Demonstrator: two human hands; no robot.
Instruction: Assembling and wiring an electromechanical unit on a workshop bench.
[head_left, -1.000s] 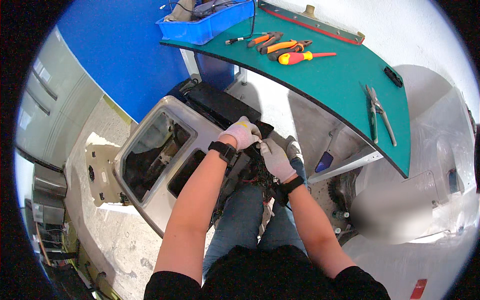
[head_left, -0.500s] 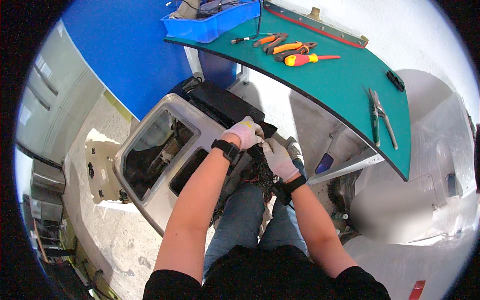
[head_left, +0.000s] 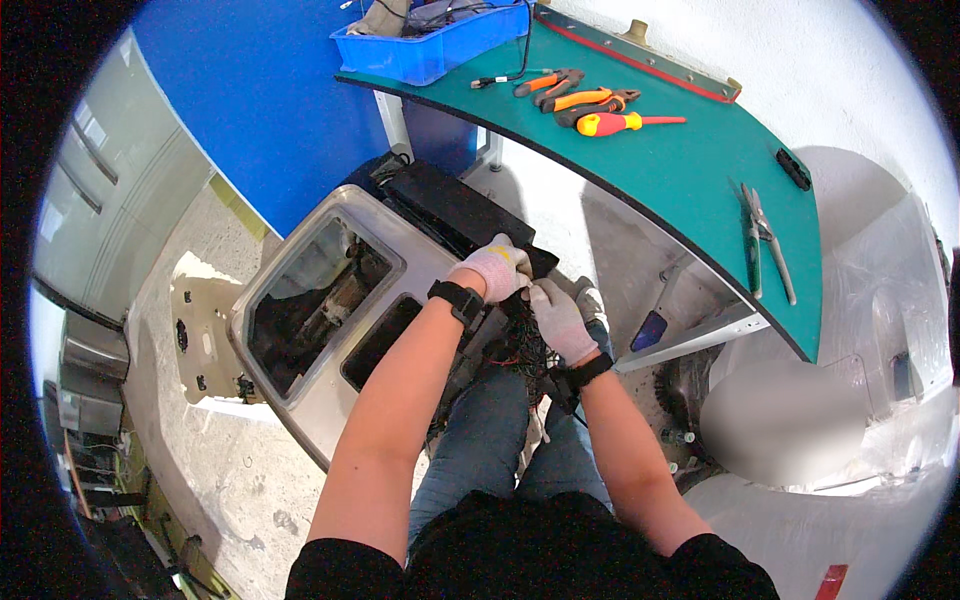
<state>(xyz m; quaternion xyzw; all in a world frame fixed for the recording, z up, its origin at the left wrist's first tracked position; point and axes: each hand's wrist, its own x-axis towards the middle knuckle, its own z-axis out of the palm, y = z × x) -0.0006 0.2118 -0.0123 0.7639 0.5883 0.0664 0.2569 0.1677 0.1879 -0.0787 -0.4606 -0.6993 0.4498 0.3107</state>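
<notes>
- The left hand point(head_left: 498, 268), in a pale glove, has its fingers curled in; its grip is narrow, though what sits between the fingertips is too small to tell.
- The right hand point(head_left: 560, 320), gloved too, meets it fingertip to fingertip in a narrow grip (again, anything pinched there is hidden).
- The tangle of dark wires point(head_left: 522, 345) lies just below the fingertips, above the knees.
- The beige panel point(head_left: 420, 262), with its framed openings, is tilted left of the wires.
- On the green worktop point(head_left: 690, 170) beyond lie orange-handled pliers point(head_left: 584, 101), a red-and-yellow screwdriver point(head_left: 610, 124) and open snips point(head_left: 760, 240).
</notes>
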